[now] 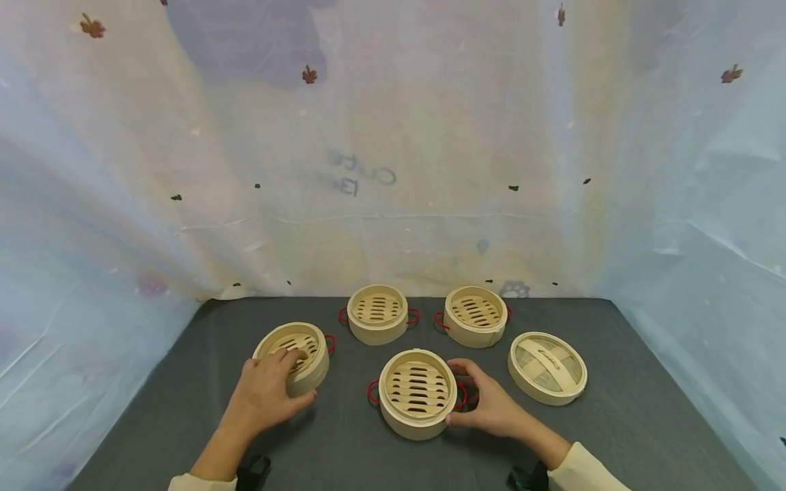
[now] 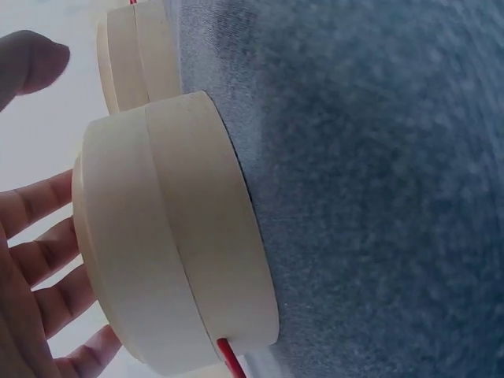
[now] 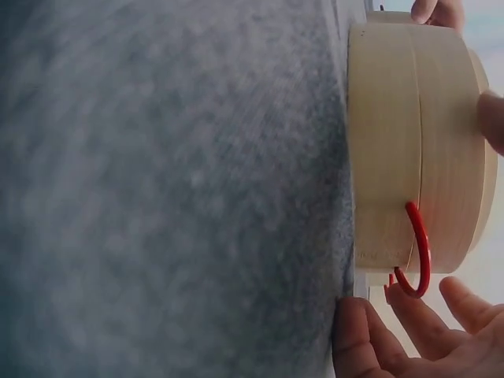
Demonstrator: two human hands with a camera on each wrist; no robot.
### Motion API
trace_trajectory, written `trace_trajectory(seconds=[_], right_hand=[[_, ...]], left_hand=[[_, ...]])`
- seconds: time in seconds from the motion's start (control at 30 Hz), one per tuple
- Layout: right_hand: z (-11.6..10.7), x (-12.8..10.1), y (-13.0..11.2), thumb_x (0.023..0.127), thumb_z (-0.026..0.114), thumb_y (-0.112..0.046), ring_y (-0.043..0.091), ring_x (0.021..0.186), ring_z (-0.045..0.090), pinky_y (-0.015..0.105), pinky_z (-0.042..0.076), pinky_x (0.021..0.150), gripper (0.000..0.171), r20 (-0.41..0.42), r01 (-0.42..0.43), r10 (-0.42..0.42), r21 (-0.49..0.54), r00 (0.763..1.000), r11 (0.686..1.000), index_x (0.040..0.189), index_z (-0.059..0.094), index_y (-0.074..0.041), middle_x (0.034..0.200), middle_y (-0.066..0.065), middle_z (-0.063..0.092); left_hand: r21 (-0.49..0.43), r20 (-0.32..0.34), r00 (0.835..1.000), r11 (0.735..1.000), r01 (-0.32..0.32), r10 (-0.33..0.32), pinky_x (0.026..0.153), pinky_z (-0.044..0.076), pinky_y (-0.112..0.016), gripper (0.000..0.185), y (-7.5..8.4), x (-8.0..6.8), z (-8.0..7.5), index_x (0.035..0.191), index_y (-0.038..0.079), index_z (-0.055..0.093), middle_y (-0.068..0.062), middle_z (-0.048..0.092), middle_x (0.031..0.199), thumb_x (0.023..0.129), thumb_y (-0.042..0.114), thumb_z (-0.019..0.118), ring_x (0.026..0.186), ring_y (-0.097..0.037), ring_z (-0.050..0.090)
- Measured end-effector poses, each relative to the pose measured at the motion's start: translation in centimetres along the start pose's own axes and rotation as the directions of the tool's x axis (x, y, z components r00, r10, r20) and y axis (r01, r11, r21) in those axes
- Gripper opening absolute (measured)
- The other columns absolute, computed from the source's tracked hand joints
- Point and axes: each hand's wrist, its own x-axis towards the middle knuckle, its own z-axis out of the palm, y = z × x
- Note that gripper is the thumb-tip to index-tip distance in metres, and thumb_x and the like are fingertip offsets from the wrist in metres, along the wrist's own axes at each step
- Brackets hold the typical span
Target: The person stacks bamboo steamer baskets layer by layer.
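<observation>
On the left, my left hand reaches over a round bamboo steamer basket, its fingers at the slatted top. The left wrist view shows those fingers spread along the top edge of the basket, with the thumb raised apart. At front centre stands another steamer basket with red side handles. Beside it is my right hand, thumb at the rim and fingers near the right handle. In the right wrist view, the fingers lie loosely spread by the red handle.
Two more steamer baskets with red handles stand at the back of the dark tabletop. A woven bamboo lid lies at the right. A pale plastic sheet hangs behind and along both sides.
</observation>
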Motion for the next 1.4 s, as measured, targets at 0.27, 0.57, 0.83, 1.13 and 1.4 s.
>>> trace_trajectory(seconds=[0.27,0.57,0.83,1.13,1.4], right_hand=[[0.2,0.1,-0.1,0.072,0.084,-0.029,0.041,0.116,0.056,0.027,0.054,0.070,0.086,-0.010,-0.003,0.003,0.000,1.000,1.000,0.141,0.036,-0.009,0.135,0.018,0.049],[0.4,0.1,-0.3,0.073,0.083,-0.026,0.043,0.119,0.054,0.029,0.056,0.071,0.085,-0.005,-0.015,0.015,0.055,1.000,0.998,0.141,0.035,-0.008,0.135,0.020,0.047],[0.3,0.1,-0.4,0.075,0.082,-0.027,0.044,0.122,0.051,0.031,0.055,0.072,0.085,0.001,-0.018,0.018,0.065,1.000,0.998,0.143,0.034,-0.008,0.138,0.021,0.046],[0.2,0.1,-0.5,0.078,0.080,-0.029,0.043,0.126,0.049,0.029,0.053,0.071,0.084,0.014,-0.047,0.046,0.060,0.999,0.997,0.146,0.033,-0.010,0.141,0.020,0.046],[0.1,0.1,-0.5,0.080,0.078,-0.030,0.042,0.124,0.050,0.028,0.053,0.070,0.082,0.025,-0.054,0.053,0.042,0.998,0.998,0.146,0.033,-0.010,0.140,0.018,0.048]], left_hand=[[0.007,0.001,1.000,1.000,0.007,-0.007,0.069,0.038,-0.045,0.048,-0.5,0.3,0.3,0.105,0.019,0.064,0.002,0.064,0.095,0.065,0.040,0.081,0.083,-0.014,0.061],[0.020,-0.013,1.000,1.000,0.000,0.000,0.064,0.039,-0.041,0.038,-1.0,0.3,0.8,0.101,0.021,0.064,0.006,0.060,0.084,0.067,0.029,0.078,0.072,-0.010,0.056],[0.004,-0.036,0.999,0.999,-0.040,0.040,0.060,0.035,-0.035,0.032,-1.1,0.5,0.8,0.095,0.022,0.064,0.009,0.055,0.077,0.067,0.024,0.079,0.066,-0.007,0.049],[-0.012,-0.048,0.995,0.996,-0.087,0.086,0.055,0.027,-0.027,0.027,-1.3,0.6,0.8,0.088,0.022,0.063,0.012,0.050,0.072,0.067,0.021,0.079,0.061,-0.005,0.042],[-0.034,-0.026,0.997,0.996,-0.077,0.076,0.056,0.027,-0.027,0.029,-1.2,0.6,0.8,0.091,0.023,0.063,0.013,0.049,0.072,0.067,0.020,0.079,0.063,-0.005,0.042]])
